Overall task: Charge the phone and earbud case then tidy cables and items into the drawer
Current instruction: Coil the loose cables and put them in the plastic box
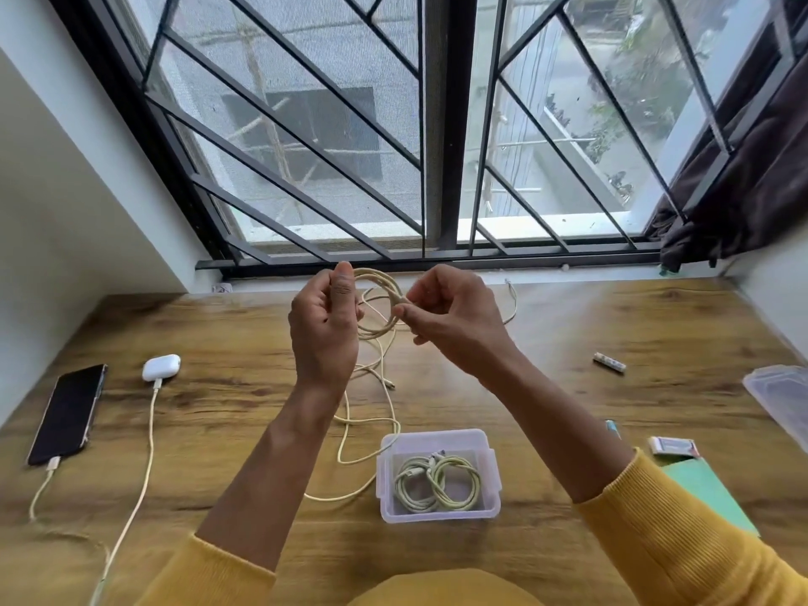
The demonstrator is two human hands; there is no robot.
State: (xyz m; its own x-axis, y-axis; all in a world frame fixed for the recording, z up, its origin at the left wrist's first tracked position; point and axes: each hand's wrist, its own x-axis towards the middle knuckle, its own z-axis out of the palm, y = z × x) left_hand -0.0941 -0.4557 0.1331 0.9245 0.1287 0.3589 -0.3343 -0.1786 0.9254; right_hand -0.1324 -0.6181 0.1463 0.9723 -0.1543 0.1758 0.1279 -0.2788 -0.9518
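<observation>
Above the wooden desk (218, 325) my left hand (323, 325) grips a coil of pale yellow cable (376, 299), and my right hand (450, 317) pinches the same cable at the coil's right side. The cable's loose length trails down to the desk. A clear plastic box (439, 443) near the front holds two coiled cables (437, 483). At the left a black phone (67, 413) lies with a cable plugged in, and the white earbud case (161, 367) has its own cable attached.
A clear lid (782, 400) lies at the right edge. Nearby are a small battery-like stick (609, 362), a white eraser (673, 446), a pen tip (612, 428) and a green notebook (708, 492). A barred window (437, 124) rises behind the desk.
</observation>
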